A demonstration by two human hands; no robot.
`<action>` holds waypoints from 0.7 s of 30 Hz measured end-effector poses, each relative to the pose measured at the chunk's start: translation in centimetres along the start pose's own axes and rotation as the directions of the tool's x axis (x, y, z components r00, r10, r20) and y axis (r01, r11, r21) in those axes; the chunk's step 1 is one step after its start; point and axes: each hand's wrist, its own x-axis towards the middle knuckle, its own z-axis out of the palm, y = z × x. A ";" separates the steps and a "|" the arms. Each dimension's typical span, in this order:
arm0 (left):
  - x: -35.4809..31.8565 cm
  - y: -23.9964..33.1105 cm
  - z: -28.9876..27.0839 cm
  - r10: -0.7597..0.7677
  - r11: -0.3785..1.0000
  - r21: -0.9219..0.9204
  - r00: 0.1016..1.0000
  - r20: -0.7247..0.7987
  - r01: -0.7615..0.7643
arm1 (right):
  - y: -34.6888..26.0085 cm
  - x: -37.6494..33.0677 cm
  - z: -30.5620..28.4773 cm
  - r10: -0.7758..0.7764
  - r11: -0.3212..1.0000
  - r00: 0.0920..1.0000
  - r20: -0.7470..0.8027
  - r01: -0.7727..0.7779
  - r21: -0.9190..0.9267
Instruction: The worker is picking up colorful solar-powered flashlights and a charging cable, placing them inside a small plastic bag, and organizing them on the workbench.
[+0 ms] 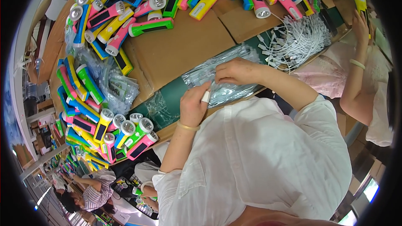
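Note:
A stack of clear plastic bags [228,81] lies on the green table edge in front of me. My right hand [236,71] rests on top of the stack, its fingers pinched on the upper bag. My left hand [193,105], with white tape on one finger, grips the stack's near-left edge. A thin bracelet circles my left wrist. My white sleeves fill the lower middle of the view.
Piles of colourful plastic flashlights [121,12] lie across the cardboard sheet [184,46], with more to the left [121,134]. A heap of white cables [293,42] sits right of the bags. A co-worker's arm [356,71] at right holds a yellow flashlight [360,2]. Another person [90,192] sits lower left.

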 end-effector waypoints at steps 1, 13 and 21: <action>0.2 0.1 0.2 0.037 0.999 -0.012 0.999 0.026 -0.037 | 0.5 -0.5 0.0 0.043 0.998 0.998 0.041 -0.042 -0.036; 1.4 1.3 -0.1 0.376 0.926 -0.124 0.888 0.265 -0.356 | 8.8 -3.1 -12.1 0.349 0.487 0.474 -0.808 -0.829 -0.275; 2.4 1.3 0.1 0.333 0.916 -0.311 0.915 0.227 -0.256 | 2.6 -7.5 -11.2 0.471 0.588 0.427 -0.772 -0.804 -0.086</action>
